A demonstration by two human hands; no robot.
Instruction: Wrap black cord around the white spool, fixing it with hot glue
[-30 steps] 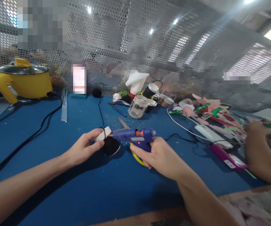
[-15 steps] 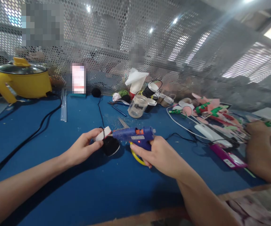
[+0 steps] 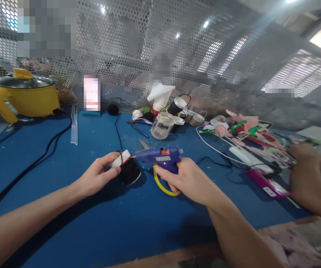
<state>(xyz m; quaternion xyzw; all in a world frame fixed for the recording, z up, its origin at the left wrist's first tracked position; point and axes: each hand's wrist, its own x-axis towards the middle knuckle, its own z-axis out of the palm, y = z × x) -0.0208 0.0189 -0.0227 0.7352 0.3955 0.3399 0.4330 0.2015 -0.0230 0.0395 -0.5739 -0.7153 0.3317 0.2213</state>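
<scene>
Centrally, the left hand (image 3: 100,175) pinched a small white piece (image 3: 120,159) between thumb and fingers, just above a black round piece (image 3: 129,171) that rested on the blue table (image 3: 93,223). Right hand (image 3: 189,178) was closed around the grip of a blue glue gun (image 3: 160,157), red lamp lit, nozzle levelled leftward and just about meeting the white piece; whether they touched could not be told. A yellow loop (image 3: 161,185) curved below the gun, by the fingers. Behind the hands: a clear jar (image 3: 162,125), a black cord (image 3: 32,163) running left toward a yellow pot (image 3: 26,95), clear glue sticks (image 3: 74,124) near the perforated screen (image 3: 138,59). To the right, pink and green craft scraps (image 3: 249,130), a white cable (image 3: 218,149), a magenta tool (image 3: 269,186), and another person's hand (image 3: 305,175) resting on the table edge.
</scene>
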